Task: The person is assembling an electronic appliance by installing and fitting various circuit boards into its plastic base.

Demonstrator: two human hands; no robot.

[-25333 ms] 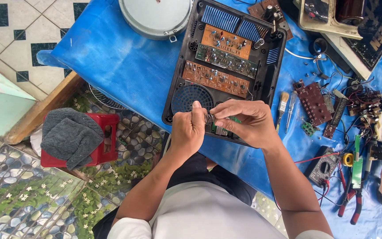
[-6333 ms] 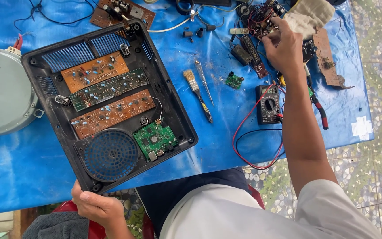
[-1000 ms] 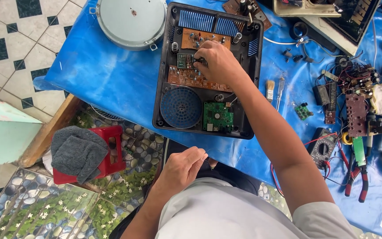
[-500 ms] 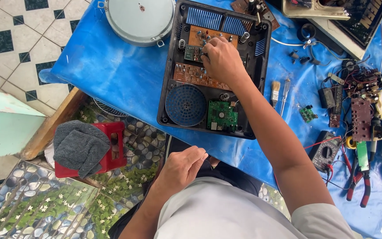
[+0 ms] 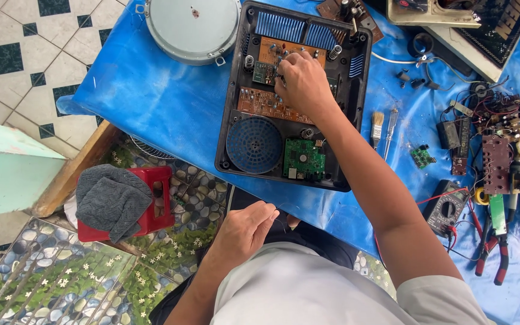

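Note:
A black open appliance casing (image 5: 230,150) lies on a blue sheet (image 5: 170,102). Inside it are brown circuit boards (image 5: 263,103), a round blue fan grille (image 5: 254,144) and a small green board (image 5: 304,159). My right hand (image 5: 302,84) reaches into the casing, its curled fingertips pressed among the parts of the upper brown board; what they pinch is hidden. My left hand (image 5: 248,229) rests low by my lap, off the sheet, fingers curled in loosely.
A round grey metal plate (image 5: 191,27) lies left of the casing. To its right are a small brush (image 5: 377,123), a screwdriver (image 5: 390,129), a multimeter (image 5: 446,207), red-handled pliers (image 5: 495,259) and loose boards with wires (image 5: 498,159). A red stool with a grey cloth (image 5: 115,198) stands at left.
My right hand stays on the upper boards with only small finger shifts. My left hand keeps its place by my lap. The view has drifted a little.

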